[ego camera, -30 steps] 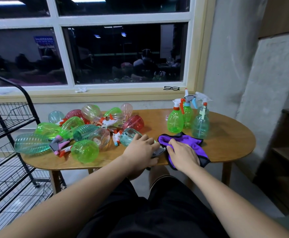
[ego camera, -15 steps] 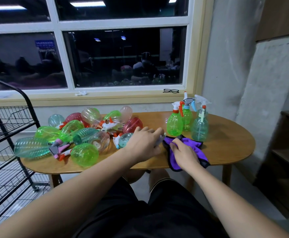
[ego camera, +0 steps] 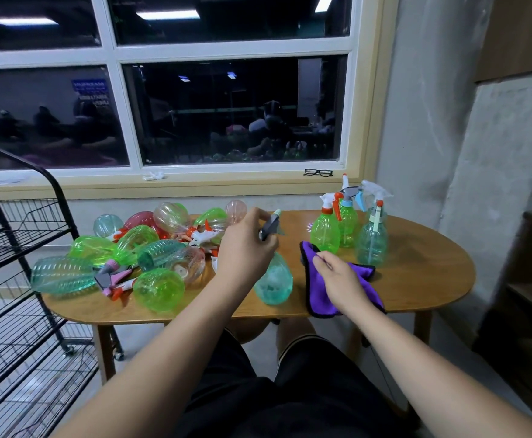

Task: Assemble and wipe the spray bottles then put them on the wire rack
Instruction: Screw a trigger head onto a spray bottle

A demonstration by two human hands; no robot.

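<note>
left hand point(ego camera: 247, 245) tight around teal spray bottle point(ego camera: 272, 281), right hand point(ego camera: 342, 279) in a pinch on purple cloth point(ego camera: 317, 295)

Indoor light, moderately dim, falls from overhead strip lights point(ego camera: 166, 14) that show as bright reflections in the dark window point(ego camera: 226, 112), whose panes faintly mirror the room. The wooden surface point(ego camera: 416, 279) is evenly lit, with a small pale glare spot beside the standing bottles and soft, short shadows under the things on it. The green bottles point(ego camera: 159, 289) glow as light passes through them. The left hand point(ego camera: 245, 248) and the teal bottle point(ego camera: 272, 279) it grips look slightly smeared; the purple cloth point(ego camera: 317, 295) is vividly saturated. Wide-angle distortion bows the wire rack point(ego camera: 21, 235) and the wall at the edges, and the lower foreground sinks into near black
</note>
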